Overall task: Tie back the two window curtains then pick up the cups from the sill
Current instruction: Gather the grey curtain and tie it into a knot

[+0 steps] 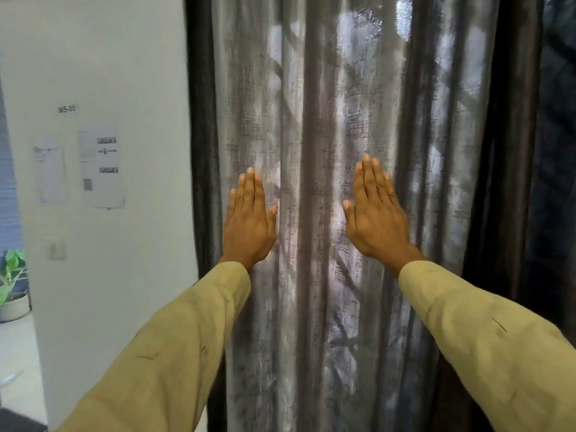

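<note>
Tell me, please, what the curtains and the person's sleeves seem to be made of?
The curtains look like thin woven fabric with a slight sheen: window light glows through, and crossing threads show. The sleeves look like matte, cotton-like cloth in a mustard colour, softly creased; the exact fibre cannot be told.

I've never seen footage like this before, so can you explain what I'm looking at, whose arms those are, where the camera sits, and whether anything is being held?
There is no machine here. One wide-angle camera is worn on a person's head, looking forward and down, so the two arms in tan sleeves are the wearer's own. The left hand and the right hand are raised flat, fingers together, in front of the closed grey curtains. Neither hand holds anything, and I cannot tell whether the palms touch the cloth. Light shines through the fabric from a window behind it. The sill and cups are hidden. To the left is a white wall with printed papers, and a potted plant at the far left edge.
</note>
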